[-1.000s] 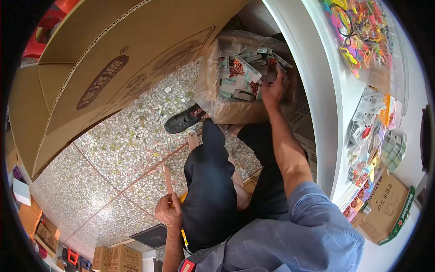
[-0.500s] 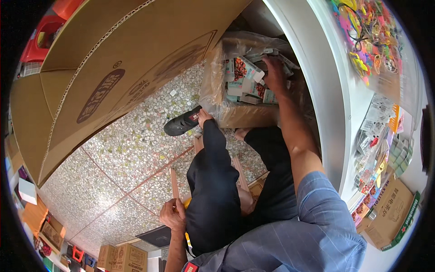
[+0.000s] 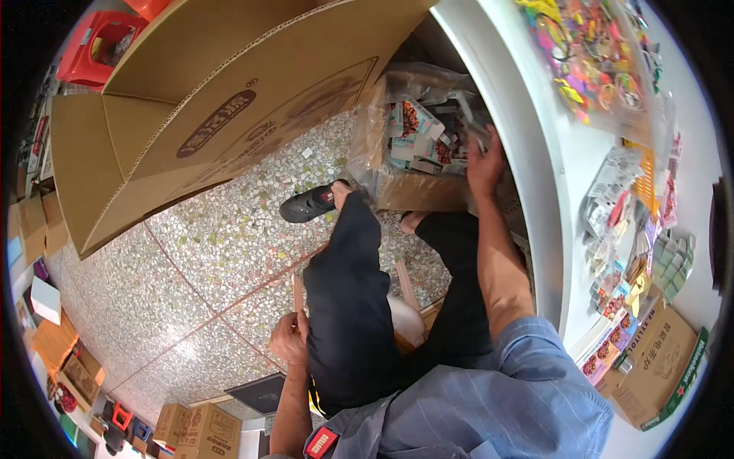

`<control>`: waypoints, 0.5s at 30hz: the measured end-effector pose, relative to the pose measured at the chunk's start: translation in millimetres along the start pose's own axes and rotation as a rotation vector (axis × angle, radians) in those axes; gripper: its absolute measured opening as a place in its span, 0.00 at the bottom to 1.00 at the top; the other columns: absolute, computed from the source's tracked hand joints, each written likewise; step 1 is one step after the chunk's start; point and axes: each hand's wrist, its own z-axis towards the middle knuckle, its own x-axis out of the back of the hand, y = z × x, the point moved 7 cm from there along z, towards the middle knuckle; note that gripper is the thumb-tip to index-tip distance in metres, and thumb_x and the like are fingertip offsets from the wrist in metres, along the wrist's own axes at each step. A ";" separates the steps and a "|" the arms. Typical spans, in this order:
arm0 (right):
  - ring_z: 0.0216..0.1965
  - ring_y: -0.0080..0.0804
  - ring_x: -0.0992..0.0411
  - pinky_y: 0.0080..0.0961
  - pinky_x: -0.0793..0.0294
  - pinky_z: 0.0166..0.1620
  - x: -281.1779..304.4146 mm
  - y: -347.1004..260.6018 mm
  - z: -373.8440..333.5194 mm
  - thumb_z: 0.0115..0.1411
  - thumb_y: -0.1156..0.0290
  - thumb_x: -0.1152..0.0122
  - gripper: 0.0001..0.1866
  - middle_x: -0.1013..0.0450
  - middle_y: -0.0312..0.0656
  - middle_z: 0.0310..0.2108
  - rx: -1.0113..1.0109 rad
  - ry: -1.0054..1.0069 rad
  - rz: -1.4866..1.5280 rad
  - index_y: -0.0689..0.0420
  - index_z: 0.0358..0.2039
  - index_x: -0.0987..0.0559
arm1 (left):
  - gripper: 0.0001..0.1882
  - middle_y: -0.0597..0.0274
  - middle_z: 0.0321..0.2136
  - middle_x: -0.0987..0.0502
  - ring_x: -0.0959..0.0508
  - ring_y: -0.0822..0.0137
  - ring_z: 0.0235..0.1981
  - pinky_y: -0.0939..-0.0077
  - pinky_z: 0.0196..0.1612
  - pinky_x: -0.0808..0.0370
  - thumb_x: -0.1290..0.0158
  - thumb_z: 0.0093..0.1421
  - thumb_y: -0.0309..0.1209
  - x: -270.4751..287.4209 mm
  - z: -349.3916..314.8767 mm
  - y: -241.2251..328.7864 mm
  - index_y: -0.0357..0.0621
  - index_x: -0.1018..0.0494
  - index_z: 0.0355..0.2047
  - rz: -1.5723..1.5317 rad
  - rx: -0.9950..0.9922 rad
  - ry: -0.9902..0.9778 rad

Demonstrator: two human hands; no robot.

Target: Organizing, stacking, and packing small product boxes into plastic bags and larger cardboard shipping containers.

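Observation:
An open cardboard box (image 3: 420, 193) lined with clear plastic stands on the floor ahead of me. Inside lie several small printed cartons (image 3: 417, 141), pale with red-brown pictures. At the box's right side my right hand (image 3: 485, 162) is closed on a pale, blurred piece that looks like one of these small cartons. My left hand (image 3: 289, 339) stays low beside my left thigh, fingers curled, near a narrow wooden strip (image 3: 298, 294). Whether it holds anything is hidden.
A large open carton (image 3: 252, 115) leans in from the upper left. To the right runs a white curved edge (image 3: 527, 145), with bagged colourful trinkets (image 3: 604, 69) beyond it. A black shoe (image 3: 304, 206) is on the speckled floor. A red stool (image 3: 95, 50) stands far left.
My right hand has drawn back from among the small cartons to the box's right side, with a pale piece in its fingers. My left hand has barely moved. The view has shifted slightly.

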 end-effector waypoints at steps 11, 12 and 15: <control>0.57 0.51 0.26 0.42 0.28 0.59 68.7 -81.0 -42.4 0.58 0.71 0.32 0.26 0.25 0.55 0.55 -0.142 -0.169 0.292 0.60 0.58 0.25 | 0.12 0.59 0.23 0.19 0.19 0.53 0.24 0.61 0.27 0.25 0.43 0.64 0.42 -14.9 -6.8 -27.1 0.51 0.18 0.30 0.089 0.007 0.005; 0.56 0.50 0.25 0.40 0.27 0.59 77.4 -96.0 -49.4 0.56 0.73 0.31 0.26 0.25 0.54 0.55 -0.229 -0.194 0.418 0.60 0.57 0.24 | 0.12 0.59 0.23 0.19 0.19 0.53 0.24 0.61 0.27 0.25 0.43 0.64 0.42 -14.8 -6.6 -27.7 0.51 0.18 0.30 0.081 -0.010 0.005; 0.56 0.33 0.27 0.31 0.25 0.56 119.4 -144.7 -60.8 0.53 0.82 0.28 0.30 0.26 0.49 0.56 -0.039 -0.112 0.562 0.60 0.57 0.27 | 0.15 0.58 0.25 0.18 0.18 0.52 0.26 0.59 0.28 0.25 0.45 0.64 0.47 -17.2 -7.4 -32.8 0.53 0.17 0.32 0.094 0.030 -0.008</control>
